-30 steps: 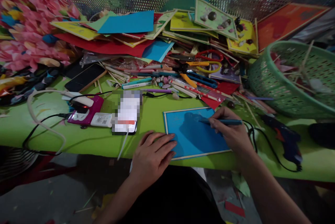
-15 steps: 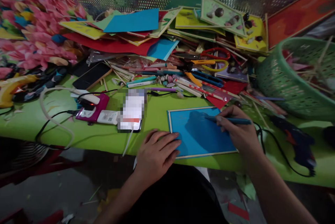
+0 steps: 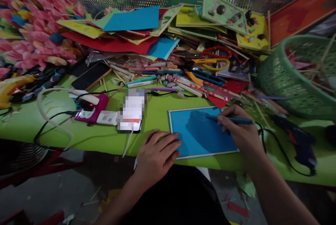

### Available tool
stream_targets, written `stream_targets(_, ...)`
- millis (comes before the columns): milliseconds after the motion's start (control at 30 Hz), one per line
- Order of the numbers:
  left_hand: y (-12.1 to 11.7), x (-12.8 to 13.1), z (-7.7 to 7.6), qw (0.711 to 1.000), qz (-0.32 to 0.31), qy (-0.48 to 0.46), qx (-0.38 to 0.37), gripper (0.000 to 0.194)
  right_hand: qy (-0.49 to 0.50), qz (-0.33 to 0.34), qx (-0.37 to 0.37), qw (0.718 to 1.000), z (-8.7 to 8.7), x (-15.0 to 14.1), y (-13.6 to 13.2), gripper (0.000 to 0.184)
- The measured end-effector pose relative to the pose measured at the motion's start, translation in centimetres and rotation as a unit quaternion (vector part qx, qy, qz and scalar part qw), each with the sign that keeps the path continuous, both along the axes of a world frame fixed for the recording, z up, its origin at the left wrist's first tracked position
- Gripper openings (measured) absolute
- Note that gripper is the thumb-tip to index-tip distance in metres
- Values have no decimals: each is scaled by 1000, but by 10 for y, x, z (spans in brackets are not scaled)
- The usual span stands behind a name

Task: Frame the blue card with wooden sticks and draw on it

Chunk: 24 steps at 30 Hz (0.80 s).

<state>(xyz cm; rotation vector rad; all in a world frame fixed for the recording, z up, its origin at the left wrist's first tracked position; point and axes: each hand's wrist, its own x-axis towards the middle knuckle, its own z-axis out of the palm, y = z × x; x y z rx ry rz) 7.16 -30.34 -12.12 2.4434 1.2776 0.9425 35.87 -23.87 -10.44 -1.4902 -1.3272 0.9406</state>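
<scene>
In the head view, the blue card [image 3: 204, 144] is lying on the green tabletop [image 3: 154, 113] in front of the person, and it is serving as the landmark here. The left hand [image 3: 157, 149] is resting spread and loose over the card's near left corner, clamping nothing. The right hand [image 3: 240, 130], over the card's right side, is pinching a dark blue pen [image 3: 240, 120] between thumb and forefinger. The pen is slanting across the card, its tip near the upper middle; whether it is touching the surface I cannot tell.

As for progress, pale strips [image 3: 170, 121] are already edging the card along its far, left and near sides; the right side is mostly hiding behind the hand. Inside that border, nearly all of the surface is looking plain blue. Faint marks seem to be showing around the pen tip, too weak to read, so the penwork is probably only at its beginning, with most of the face unmarked.

Left of the card, a phone [image 3: 131, 109] is lying with its screen lit. Right of it, a glue gun [image 3: 301, 144] is resting. Beyond it, scissors [image 3: 216, 64] and a stone-decorated card [image 3: 223, 13] are lying among heaped supplies, and a green basket [image 3: 278, 77] is standing beyond its right side.
</scene>
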Motion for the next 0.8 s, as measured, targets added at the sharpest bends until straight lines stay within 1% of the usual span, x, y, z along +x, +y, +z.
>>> stream_targets(167, 1, 1, 1, 1000, 3, 1, 6, 23, 47, -22, 5, 999, 0, 0, 0, 23)
stream_targets(300, 1, 0, 1, 1000, 1, -2, 0, 22, 112, -68, 28, 991, 2, 0, 0, 22)
stream_targets(467, 1, -1, 1, 1000, -8, 4, -3, 25, 177, -130, 74, 973, 10, -1, 2, 22)
stream_targets(700, 1, -2, 4, 999, -22, 46, 3, 37, 208, -178, 125, 954, 15, 1, 4, 21)
stream_targets(800, 1, -2, 5, 998, -24, 59, 1, 37, 216, -188, 129, 949, 16, 2, 4, 21)
